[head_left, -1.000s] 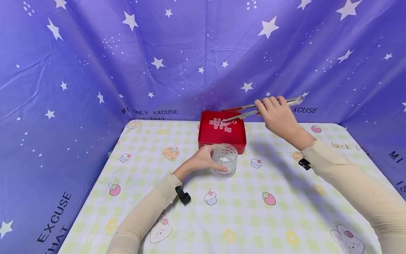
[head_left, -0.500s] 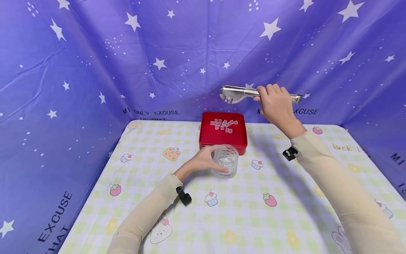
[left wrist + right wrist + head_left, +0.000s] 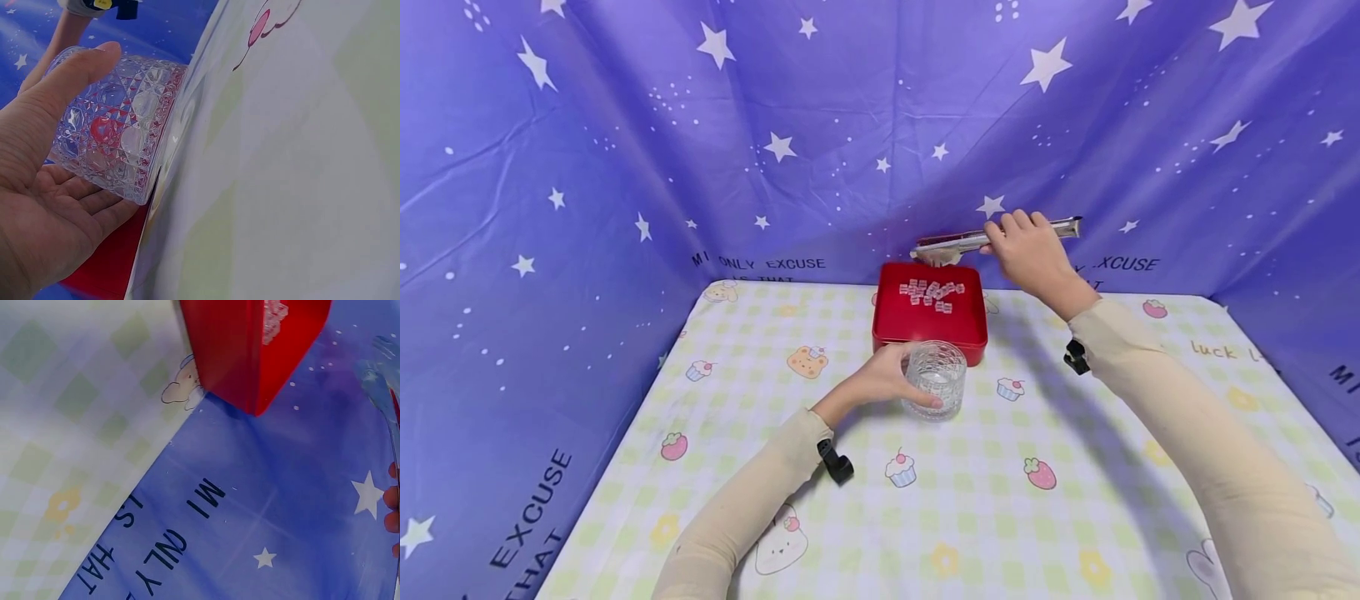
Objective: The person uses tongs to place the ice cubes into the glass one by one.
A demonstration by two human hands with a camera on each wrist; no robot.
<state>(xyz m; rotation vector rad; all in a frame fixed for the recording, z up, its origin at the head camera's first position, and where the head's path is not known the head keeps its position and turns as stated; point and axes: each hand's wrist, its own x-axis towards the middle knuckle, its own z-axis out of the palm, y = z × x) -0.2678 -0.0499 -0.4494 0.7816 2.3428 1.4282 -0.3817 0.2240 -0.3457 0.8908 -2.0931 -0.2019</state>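
My left hand (image 3: 883, 379) grips a clear, textured drinking glass (image 3: 942, 379) from its left side, thumb across the front. In the left wrist view the glass (image 3: 119, 125) stands on the cloth, with the fingers round its far side. My right hand (image 3: 1030, 254) holds metal serving tongs (image 3: 966, 242), their arms drawn together, above the back of a red square box (image 3: 928, 327). Several small clear cubes (image 3: 927, 293) lie clustered in the box. Fork-like prongs show on the tongs' head (image 3: 378, 381) in the right wrist view, where only some fingertips (image 3: 392, 499) appear at the edge.
A checked tablecloth (image 3: 970, 508) with printed cupcakes and strawberries covers the table. The box stands near the table's back edge, directly behind the glass. A blue star-patterned curtain (image 3: 835, 108) hangs close behind and along both sides.
The tongs were spread with a tip among the cubes, then rose with their arms together. Since then they have come down and slightly left. The left hand and glass have stayed put.
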